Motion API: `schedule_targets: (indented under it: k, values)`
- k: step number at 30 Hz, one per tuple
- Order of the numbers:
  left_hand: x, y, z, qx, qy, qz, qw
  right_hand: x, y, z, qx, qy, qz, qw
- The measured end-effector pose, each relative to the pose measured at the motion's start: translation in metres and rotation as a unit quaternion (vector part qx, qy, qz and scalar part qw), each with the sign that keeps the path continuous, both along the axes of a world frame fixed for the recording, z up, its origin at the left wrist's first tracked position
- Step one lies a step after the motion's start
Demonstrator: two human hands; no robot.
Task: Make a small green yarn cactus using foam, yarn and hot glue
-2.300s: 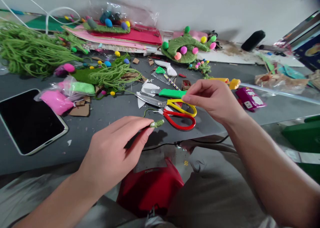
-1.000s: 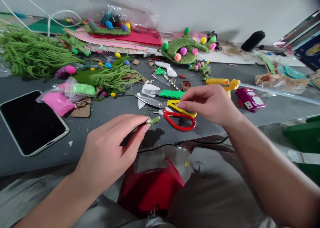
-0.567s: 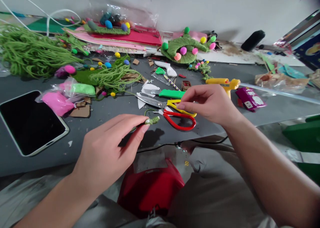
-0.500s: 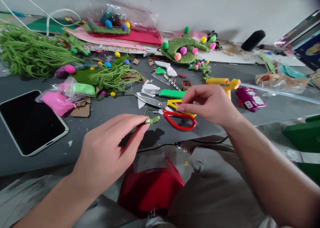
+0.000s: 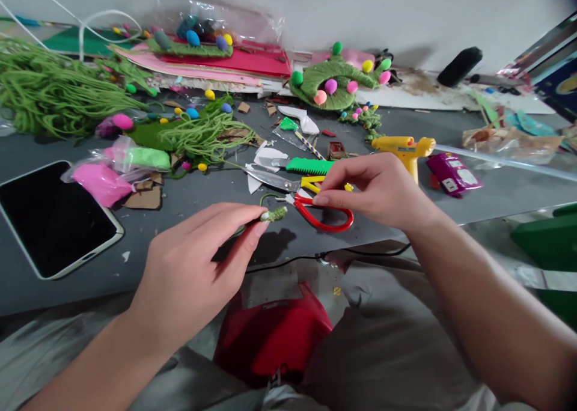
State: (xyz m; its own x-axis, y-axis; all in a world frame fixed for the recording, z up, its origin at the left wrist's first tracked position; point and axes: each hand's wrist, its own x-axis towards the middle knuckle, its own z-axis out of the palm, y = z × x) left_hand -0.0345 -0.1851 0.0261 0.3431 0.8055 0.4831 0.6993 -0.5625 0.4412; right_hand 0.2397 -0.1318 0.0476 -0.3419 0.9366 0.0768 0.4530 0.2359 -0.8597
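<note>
Between thumb and forefinger, my left hand point(image 5: 198, 261) pinches a small piece wrapped in green yarn point(image 5: 276, 214) with white at its ends. A strand of green yarn curves behind it. My right hand point(image 5: 372, 188) has its thumb and fingertips together over the handles of the scissors; what they hold, if anything, is too small to make out. Red-handled scissors point(image 5: 327, 225) lie on the table beneath, beside a yellow-handled tool point(image 5: 311, 184) and a green-handled serrated tool point(image 5: 309, 166). White scraps point(image 5: 255, 182) lie by the blades.
A phone point(image 5: 56, 219) and a pink clay bag point(image 5: 101, 184) lie left, with green yarn point(image 5: 58, 92) behind. A yellow glue gun point(image 5: 408, 149) and purple packet point(image 5: 453, 175) sit right. Green yarn shapes with pompoms point(image 5: 331, 80) stand at the back.
My right hand has shifted slightly left, its thumb now over the red handle. My left hand keeps its pinch on the yarn piece. The view has moved slightly.
</note>
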Motion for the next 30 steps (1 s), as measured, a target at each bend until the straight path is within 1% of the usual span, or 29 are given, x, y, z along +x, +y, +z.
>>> schedule_targets:
  k: [4,8,10,13,21,23,27,30]
  values:
    - [-0.001,-0.001,0.001,-0.003,-0.001,-0.001,1.0,-0.005,-0.003,0.001,0.008,0.016,-0.011,1.0]
    - [0.0,0.0,0.001,0.001,0.001,-0.003,1.0,-0.007,-0.002,0.003,-0.008,-0.006,0.03,1.0]
    - [0.0,0.001,0.0,0.0,0.0,-0.003,1.0,-0.007,-0.002,0.004,-0.017,-0.013,0.033,0.999]
    - [0.001,0.001,-0.001,-0.002,-0.004,-0.005,1.0,-0.007,-0.003,0.002,-0.022,-0.02,0.021,0.999]
    - [0.002,0.001,0.0,0.005,-0.007,-0.012,1.0,-0.01,-0.008,-0.001,0.005,0.013,-0.018,1.0]
    - [0.003,0.001,-0.001,0.004,-0.005,-0.012,1.0,-0.011,-0.009,0.0,0.004,0.003,-0.005,1.0]
    - [0.004,0.001,-0.003,0.004,-0.002,-0.013,1.0,-0.012,-0.01,0.001,0.007,-0.01,0.045,0.999]
    - [0.004,0.002,-0.003,0.003,-0.002,-0.013,1.0,-0.012,-0.01,-0.001,0.013,-0.031,0.049,0.998]
